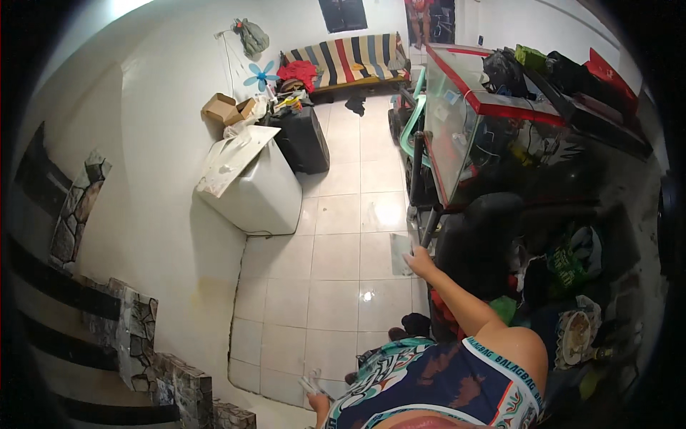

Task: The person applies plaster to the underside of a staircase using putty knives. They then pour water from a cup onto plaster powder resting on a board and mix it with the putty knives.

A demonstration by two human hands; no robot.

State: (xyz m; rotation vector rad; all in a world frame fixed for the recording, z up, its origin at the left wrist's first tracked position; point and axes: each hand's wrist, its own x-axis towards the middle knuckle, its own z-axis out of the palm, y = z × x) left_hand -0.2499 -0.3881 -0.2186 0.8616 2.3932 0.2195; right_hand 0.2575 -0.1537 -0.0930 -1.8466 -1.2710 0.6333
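Translucent sheet (400, 254) over tiled floor (334, 256)

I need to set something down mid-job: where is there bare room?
Bare floor lies between the white box and the right hand, also between the wall and the left hand. The black box's top is crowded, as is the glass case's.
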